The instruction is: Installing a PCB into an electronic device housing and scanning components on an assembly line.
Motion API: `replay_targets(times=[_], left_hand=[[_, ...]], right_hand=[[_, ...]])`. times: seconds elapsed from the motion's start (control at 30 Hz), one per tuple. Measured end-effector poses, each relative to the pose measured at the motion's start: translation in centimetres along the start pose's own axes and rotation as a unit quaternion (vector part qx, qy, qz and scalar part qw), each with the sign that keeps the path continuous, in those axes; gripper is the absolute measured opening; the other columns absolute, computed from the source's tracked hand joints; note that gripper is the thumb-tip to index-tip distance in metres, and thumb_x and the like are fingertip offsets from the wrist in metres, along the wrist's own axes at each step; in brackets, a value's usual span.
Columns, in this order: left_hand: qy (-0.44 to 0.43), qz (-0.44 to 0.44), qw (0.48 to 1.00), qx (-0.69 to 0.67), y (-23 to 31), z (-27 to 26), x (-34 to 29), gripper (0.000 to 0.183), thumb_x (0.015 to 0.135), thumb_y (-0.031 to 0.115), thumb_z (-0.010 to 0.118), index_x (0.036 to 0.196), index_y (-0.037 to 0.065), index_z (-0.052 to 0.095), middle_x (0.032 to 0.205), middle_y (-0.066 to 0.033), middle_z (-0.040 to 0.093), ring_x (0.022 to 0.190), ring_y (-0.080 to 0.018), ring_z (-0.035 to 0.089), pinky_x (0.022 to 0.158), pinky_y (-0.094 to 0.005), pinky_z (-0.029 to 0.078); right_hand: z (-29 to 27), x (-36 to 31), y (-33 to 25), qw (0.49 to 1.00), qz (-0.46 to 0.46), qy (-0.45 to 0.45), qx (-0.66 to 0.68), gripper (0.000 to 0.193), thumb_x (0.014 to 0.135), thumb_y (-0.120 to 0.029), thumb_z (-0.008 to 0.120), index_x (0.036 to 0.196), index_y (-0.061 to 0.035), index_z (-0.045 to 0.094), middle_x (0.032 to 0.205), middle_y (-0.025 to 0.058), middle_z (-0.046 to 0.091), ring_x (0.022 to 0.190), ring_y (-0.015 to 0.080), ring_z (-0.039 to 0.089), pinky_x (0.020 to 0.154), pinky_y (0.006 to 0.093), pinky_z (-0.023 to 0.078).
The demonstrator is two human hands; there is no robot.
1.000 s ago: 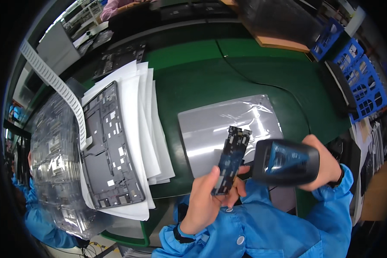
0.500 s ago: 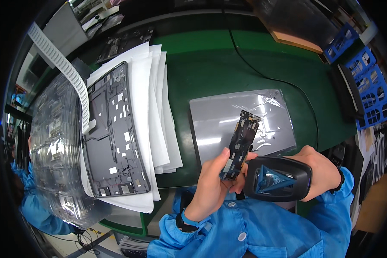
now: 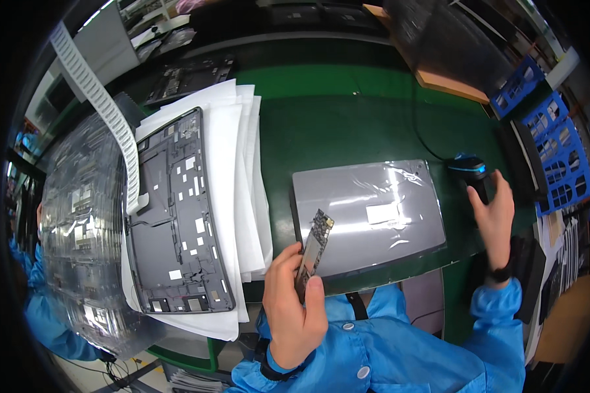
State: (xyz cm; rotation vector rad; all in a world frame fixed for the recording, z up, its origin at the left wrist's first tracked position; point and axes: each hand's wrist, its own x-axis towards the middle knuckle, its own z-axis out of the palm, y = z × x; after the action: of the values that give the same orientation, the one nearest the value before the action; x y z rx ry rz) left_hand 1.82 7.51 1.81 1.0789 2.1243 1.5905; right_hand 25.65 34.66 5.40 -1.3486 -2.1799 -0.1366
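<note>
My left hand (image 3: pixel 294 309) is shut on a small dark circuit board (image 3: pixel 314 249), holding it upright over the near edge of a grey flat panel (image 3: pixel 367 216) wrapped in shiny film. My right hand (image 3: pixel 495 219) is out at the right with fingers apart, at the handle of a black and blue handheld scanner (image 3: pixel 469 169) that rests on the green table (image 3: pixel 347 124). A dark laptop chassis (image 3: pixel 177 216), inner side up, lies to the left on a stack of white foam sheets (image 3: pixel 242 170).
Clear plastic trays (image 3: pixel 78 216) are stacked at the far left under a white perforated strip (image 3: pixel 105 111). Blue bins (image 3: pixel 557 157) line the right edge. A wooden board (image 3: pixel 452 82) lies at the back. Another person's blue sleeve (image 3: pixel 39 314) shows at lower left.
My right hand carried the scanner from in front of my chest out to the right and set it on the table. The left hand lowered the circuit board slightly.
</note>
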Motion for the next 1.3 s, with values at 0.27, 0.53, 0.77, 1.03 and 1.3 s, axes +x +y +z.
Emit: replay_targets(times=[0.27,0.53,0.77,1.03,1.3], left_hand=[[0.021,0.009,0.996,-0.084,1.4,0.5,1.0,0.037,0.097,0.023,0.048,0.116,-0.007,0.054,0.129,-0.0242,0.059,0.107,-0.0300,0.058,0.096,-0.0386,0.043],[0.006,0.093,0.884,-0.458,3.3,0.9,-1.5,0.052,0.101,0.040,0.053,0.122,-0.006,0.053,0.122,-0.0287,0.060,0.116,-0.0395,0.060,0.099,-0.0475,0.049],[0.012,0.070,0.995,-0.075,-1.2,0.8,-0.1,0.035,0.102,0.019,0.044,0.124,-0.006,0.056,0.133,-0.0247,0.058,0.117,-0.0373,0.058,0.104,-0.0432,0.042],[0.003,-0.008,0.954,-0.300,-1.1,0.3,-0.2,0.042,0.105,0.029,0.043,0.125,-0.006,0.056,0.124,-0.0225,0.064,0.117,-0.0295,0.059,0.105,-0.0415,0.041],[0.003,-0.071,0.982,-0.174,-2.6,-0.9,-1.5,0.041,0.097,0.028,0.046,0.115,-0.008,0.053,0.134,-0.0282,0.055,0.115,-0.0332,0.057,0.102,-0.0420,0.040]], right_hand=[[0.4,-6.1,-8.8,0.950,-0.231,-0.184,0.102,0.090,0.062,-0.046,0.089,0.134,-0.0021,0.056,0.148,0.0264,0.042,0.138,0.0528,0.033,0.104,0.0615,0.032],[0.9,-7.0,-6.4,0.950,-0.161,-0.048,0.263,0.045,0.072,0.000,0.073,0.117,-0.0011,0.068,0.127,0.0207,0.062,0.119,0.0396,0.059,0.104,0.0452,0.044],[0.0,-7.7,-9.6,0.690,0.169,0.282,0.645,0.030,0.092,0.001,0.058,0.122,0.0054,0.060,0.115,0.0100,0.065,0.109,0.0230,0.061,0.098,0.0344,0.046],[-0.5,-11.4,-14.4,0.503,0.376,-0.208,0.750,0.035,0.099,-0.010,0.058,0.131,0.0032,0.052,0.123,0.0167,0.061,0.108,0.0282,0.065,0.086,0.0377,0.058],[-4.7,-7.2,-8.8,0.566,0.202,-0.650,0.464,0.036,0.101,-0.027,0.062,0.106,0.0077,0.069,0.084,0.0179,0.074,0.072,0.0199,0.073,0.067,0.0291,0.060]])
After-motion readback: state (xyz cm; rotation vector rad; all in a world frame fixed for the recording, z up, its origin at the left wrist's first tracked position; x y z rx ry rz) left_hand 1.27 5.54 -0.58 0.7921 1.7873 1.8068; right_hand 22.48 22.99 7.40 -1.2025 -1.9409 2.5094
